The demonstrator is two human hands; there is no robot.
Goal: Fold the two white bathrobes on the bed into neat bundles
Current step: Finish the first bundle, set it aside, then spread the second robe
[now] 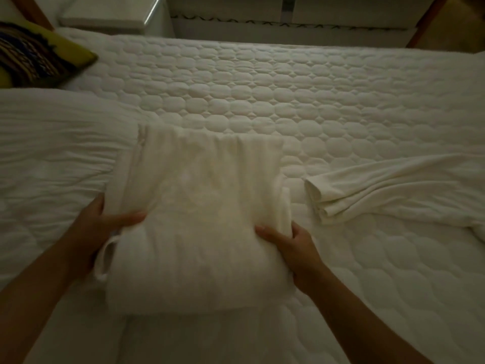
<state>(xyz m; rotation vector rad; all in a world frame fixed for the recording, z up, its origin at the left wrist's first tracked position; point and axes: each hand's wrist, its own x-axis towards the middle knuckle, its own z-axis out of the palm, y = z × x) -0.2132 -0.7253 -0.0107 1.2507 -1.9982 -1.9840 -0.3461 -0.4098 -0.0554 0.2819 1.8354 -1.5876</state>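
Squarely between the two hands lies the folded bathrobe [199, 206], a thick white bundle resting on the bed [262, 88]. The left hand [102, 222] grips the bundle's left edge. Its thumb lies flat across the top layer, pointing toward the right hand, while the fingers curl round the side and out of sight. The right hand [288, 245] holds the opposite edge in much the same way, with the thumb on top of the cloth and the fingers wrapped round the narrow folded strip at that side. Both bare forearms reach in from the near edge of the view. Just below the left hand, a loop of the robe's fabric sticks out from the bundle's side. Beyond both hands, the bundle's far end shows soft lengthwise pleats and lies flat on the quilted cover.

To the right of the right hand, apart from the bundle, the second bathrobe [380, 187] lies loose and unfolded, with one open sleeve end pointing toward the hands. To the left of the left hand, touching the bundle's side, is a rumpled white duvet [52, 153]. Far beyond the left hand a patterned cushion [34, 53] with a yellow-green edge sits on the bed, and past it stands a white nightstand [110, 14]. The light is dim and the bundle looks slightly blurred.
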